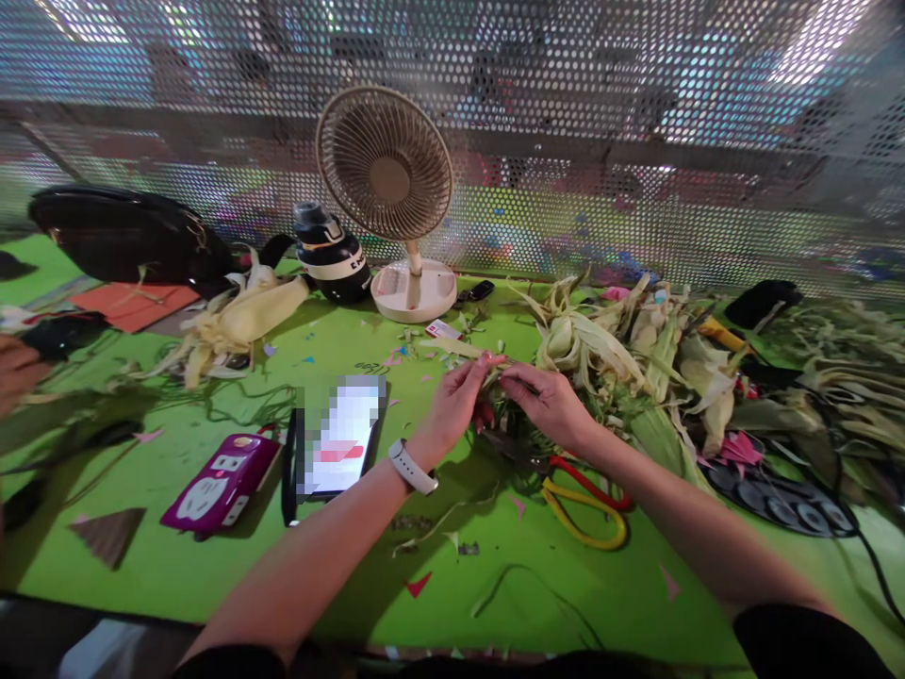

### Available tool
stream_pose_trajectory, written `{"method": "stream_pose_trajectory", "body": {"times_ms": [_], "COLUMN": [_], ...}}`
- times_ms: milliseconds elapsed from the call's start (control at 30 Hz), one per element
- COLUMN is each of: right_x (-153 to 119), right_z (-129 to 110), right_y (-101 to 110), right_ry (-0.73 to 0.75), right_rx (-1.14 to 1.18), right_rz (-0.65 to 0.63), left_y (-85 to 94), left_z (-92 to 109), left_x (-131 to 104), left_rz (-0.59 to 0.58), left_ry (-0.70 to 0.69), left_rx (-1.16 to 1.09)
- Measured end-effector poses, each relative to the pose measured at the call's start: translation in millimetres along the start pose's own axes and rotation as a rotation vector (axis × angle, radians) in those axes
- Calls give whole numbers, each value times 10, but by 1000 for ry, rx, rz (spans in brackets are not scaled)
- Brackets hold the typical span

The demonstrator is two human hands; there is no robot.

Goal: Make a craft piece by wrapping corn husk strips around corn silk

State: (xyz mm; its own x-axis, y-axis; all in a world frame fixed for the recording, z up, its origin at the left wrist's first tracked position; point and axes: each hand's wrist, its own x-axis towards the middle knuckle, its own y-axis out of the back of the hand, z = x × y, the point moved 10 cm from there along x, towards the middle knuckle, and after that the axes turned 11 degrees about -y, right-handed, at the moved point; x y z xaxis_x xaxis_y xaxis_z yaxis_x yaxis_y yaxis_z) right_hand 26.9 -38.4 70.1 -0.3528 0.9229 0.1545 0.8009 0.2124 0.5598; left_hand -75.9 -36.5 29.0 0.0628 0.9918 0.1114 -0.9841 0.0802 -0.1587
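Observation:
My left hand (456, 407), with a white watch band (412, 469) at the wrist, pinches a pale strip of corn husk (452, 349). Opposite it, my right hand (548, 407) is closed in a pinch at the same spot, the fingertips of both hands nearly meeting. What lies between the right fingertips is too small to make out. Below the hands lie scissors (585, 542) with red and yellow handles, their blades partly in shadow. A heap of dried corn husks (586, 339) spreads just beyond my right hand.
A phone (343, 438) and a purple device (221, 483) lie left of my arms. Behind stand a fan (414, 290) and a black bottle (332, 259). A husk bundle (261, 311) and black bag (127, 231) are at left. A black cable (877, 566) runs at right. Perforated metal (566, 198) closes the back.

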Motion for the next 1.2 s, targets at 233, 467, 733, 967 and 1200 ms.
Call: {"method": "stream_pose_trajectory", "body": {"times_ms": [233, 467, 733, 967, 1200], "right_x": [-34, -27, -8, -29, -40], "right_z": [58, 106, 45, -2, 32], "right_y": [135, 177, 155, 142, 91], "right_ry": [-86, -89, -93, -25, -37], "right_rx": [5, 98, 214, 209, 256], "right_rz": [156, 160, 87, 86, 45], "left_y": [180, 225, 29, -21, -44], "left_z": [69, 172, 291, 271, 241], "left_x": [-32, -63, -88, -79, -94], "left_rz": [182, 239, 17, -32, -35], "left_ry": [-99, -229, -251, -215, -184], "left_rx": [78, 65, 56, 34, -13]}}
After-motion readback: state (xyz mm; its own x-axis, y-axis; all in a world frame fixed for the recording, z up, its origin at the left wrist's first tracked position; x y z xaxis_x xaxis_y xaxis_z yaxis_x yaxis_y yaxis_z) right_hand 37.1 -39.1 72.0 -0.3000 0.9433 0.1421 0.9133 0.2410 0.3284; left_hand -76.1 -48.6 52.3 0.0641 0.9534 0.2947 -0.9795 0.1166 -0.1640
